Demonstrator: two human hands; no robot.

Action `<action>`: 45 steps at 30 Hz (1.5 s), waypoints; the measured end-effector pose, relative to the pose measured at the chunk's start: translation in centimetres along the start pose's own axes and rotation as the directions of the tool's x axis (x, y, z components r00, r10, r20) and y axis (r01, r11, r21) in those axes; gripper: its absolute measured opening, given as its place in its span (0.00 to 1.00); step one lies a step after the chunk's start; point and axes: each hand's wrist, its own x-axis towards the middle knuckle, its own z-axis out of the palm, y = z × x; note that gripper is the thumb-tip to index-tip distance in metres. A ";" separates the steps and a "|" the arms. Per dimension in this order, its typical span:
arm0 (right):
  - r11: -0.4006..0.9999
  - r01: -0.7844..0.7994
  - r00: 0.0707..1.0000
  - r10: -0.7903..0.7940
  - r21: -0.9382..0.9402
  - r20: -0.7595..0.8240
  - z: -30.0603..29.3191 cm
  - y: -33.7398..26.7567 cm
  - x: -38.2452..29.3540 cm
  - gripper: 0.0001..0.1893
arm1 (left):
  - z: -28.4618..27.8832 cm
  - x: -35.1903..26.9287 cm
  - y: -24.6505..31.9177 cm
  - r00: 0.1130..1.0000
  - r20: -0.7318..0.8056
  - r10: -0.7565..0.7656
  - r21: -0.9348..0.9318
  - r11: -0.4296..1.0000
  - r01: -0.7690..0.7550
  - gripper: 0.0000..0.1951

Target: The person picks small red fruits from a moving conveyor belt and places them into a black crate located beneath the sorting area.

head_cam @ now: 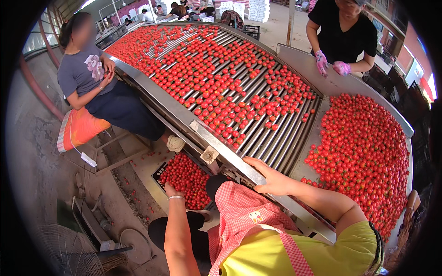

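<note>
My right hand rests on the metal side rail of a roller conveyor, its fingers over the edge by the rollers. Down at the left, my left hand is at the near side of a black plastic crate full of small red tomatoes on the floor; its fingers are partly hidden, so I cannot tell whether it holds anything. More tomatoes lie on the rollers. At the right a large heap of tomatoes fills a metal tray.
A seated co-worker at the left holds something red. Another co-worker in patterned gloves stands behind the tray. A floor fan stands at lower left. Loose tomatoes are scattered on the floor near the crate.
</note>
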 end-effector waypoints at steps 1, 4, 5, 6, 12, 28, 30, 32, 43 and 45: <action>1.000 -0.001 1.000 0.001 0.002 0.005 0.0 0.3 -0.1 0.46 | 1.7 -0.3 0.1 0.997 0.033 0.062 -0.022 0.998 -0.062 0.22; 0.999 -0.034 0.999 0.034 -0.026 -0.019 -0.6 0.4 -0.9 0.46 | 13.0 -5.0 -0.5 0.843 -0.105 0.528 0.468 0.774 -0.427 0.27; 1.000 -0.011 1.000 0.011 -0.021 -0.004 -0.3 0.1 -0.7 0.46 | 14.0 -4.0 1.1 0.743 0.169 0.648 0.450 0.620 -0.643 0.24; 1.000 -0.013 1.000 0.013 -0.023 -0.007 -0.4 0.4 -0.8 0.47 | 16.9 -4.2 1.2 0.653 0.385 0.652 0.376 0.536 -0.756 0.18; 1.000 -0.018 1.000 0.018 0.023 0.015 -0.5 1.0 -1.3 0.46 | 31.1 -1.5 -0.4 0.420 0.905 0.066 0.423 -0.042 -0.905 0.14; 0.999 -0.017 0.999 0.015 0.037 0.040 -0.9 2.0 -2.7 0.49 | 36.6 5.3 -8.9 0.628 0.740 -0.241 0.090 -0.890 -0.447 0.16; 0.999 0.006 1.000 -0.007 0.050 0.028 -0.8 2.1 -2.9 0.49 | 36.4 4.8 -8.9 0.570 0.801 -0.183 0.181 -0.834 -0.521 0.15; 0.998 0.054 0.998 -0.054 0.036 -0.014 -0.6 2.6 -3.1 0.48 | 36.1 3.6 -9.2 0.499 0.857 -0.131 0.272 -0.708 -0.652 0.12; 0.997 0.069 0.997 -0.068 0.029 -0.027 1.1 4.3 -4.2 0.49 | 23.1 3.7 1.7 0.326 0.845 0.424 0.360 0.000 -0.933 0.15; 0.997 0.070 0.996 -0.069 0.015 -0.050 0.7 4.3 -4.5 0.46 | 19.1 4.1 2.2 0.444 0.805 0.394 0.497 -0.040 -0.867 0.14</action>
